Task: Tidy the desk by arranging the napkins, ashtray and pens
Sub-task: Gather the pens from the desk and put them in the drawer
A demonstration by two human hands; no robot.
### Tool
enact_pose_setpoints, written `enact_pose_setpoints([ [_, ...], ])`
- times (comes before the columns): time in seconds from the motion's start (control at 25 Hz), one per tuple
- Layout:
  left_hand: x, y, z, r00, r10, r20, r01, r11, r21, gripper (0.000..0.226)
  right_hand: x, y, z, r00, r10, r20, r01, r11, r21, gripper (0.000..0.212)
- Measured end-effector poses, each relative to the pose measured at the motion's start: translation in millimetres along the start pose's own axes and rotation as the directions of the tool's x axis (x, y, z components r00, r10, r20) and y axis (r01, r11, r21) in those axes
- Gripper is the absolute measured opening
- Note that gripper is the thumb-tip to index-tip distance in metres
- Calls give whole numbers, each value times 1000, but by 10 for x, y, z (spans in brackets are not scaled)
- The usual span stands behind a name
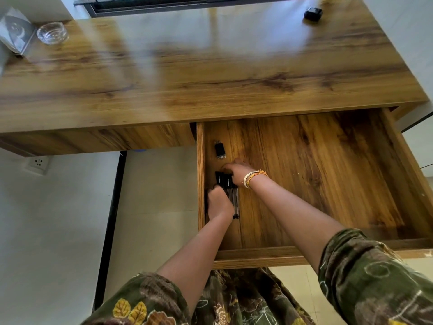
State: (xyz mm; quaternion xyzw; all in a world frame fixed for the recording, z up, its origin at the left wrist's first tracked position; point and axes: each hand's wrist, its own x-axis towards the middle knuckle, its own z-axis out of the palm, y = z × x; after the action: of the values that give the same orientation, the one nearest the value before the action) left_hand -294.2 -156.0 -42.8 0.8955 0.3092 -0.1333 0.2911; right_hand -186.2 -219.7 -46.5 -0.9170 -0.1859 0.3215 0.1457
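Note:
Both my hands reach into the open wooden drawer [328, 172] under the desk's right half. A bundle of clear pens with black caps [230, 193] lies lengthwise by the drawer's left wall. My left hand [219, 204] rests on the bundle's near part, and my right hand [236, 172] grips its far, capped end. A glass ashtray [52, 32] sits at the desk's far left corner. Beside it stands a napkin pack [16, 31] in a holder.
A small black lighter-like object [220, 150] lies in the drawer beyond the pens. A small black box [313, 13] sits at the far right of the desktop [210, 66]. A wall socket [38, 163] is below the desk at left.

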Motion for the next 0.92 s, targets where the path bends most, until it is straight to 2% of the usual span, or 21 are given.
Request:
enact_pose_setpoints([
  [0.12, -12, -4, -18, 1000, 12, 29, -13, 1000, 25, 27, -6, 33, 40, 1000, 9, -28, -7, 996, 91, 65],
  [0.24, -10, -2, -74, 998, 29, 59, -32, 998, 45, 20, -57, 149, 19, 993, 97, -69, -73, 956, 284, 60],
  [0.36, -16, 4, -159, 993, 82, 89, -86, 995, 41, 21, -160, 274, -30, 977, 196, -79, -152, 911, 383, 50],
  [0.44, -20, 15, -251, 985, 144, 93, -145, 989, 3, 33, -231, 322, -65, 971, 226, -80, -178, 904, 390, 43],
  [0.56, 6, 39, -452, 947, 316, 63, -316, 949, -19, 54, -328, 355, -200, 971, 218, -102, -169, 920, 354, 37],
  [0.68, 115, 1, -679, 877, 477, -61, -475, 879, 51, 52, -408, 305, -403, 969, 184, -168, -117, 931, 346, 34],
  [0.8, 295, -65, -907, 840, 528, -121, -513, 847, 139, 44, -406, 130, -560, 959, 157, -236, -67, 934, 350, 34],
  [0.92, 498, -91, -1147, 801, 585, -125, -549, 802, 234, 47, -304, -134, -625, 938, 112, -328, 6, 941, 338, 30],
])
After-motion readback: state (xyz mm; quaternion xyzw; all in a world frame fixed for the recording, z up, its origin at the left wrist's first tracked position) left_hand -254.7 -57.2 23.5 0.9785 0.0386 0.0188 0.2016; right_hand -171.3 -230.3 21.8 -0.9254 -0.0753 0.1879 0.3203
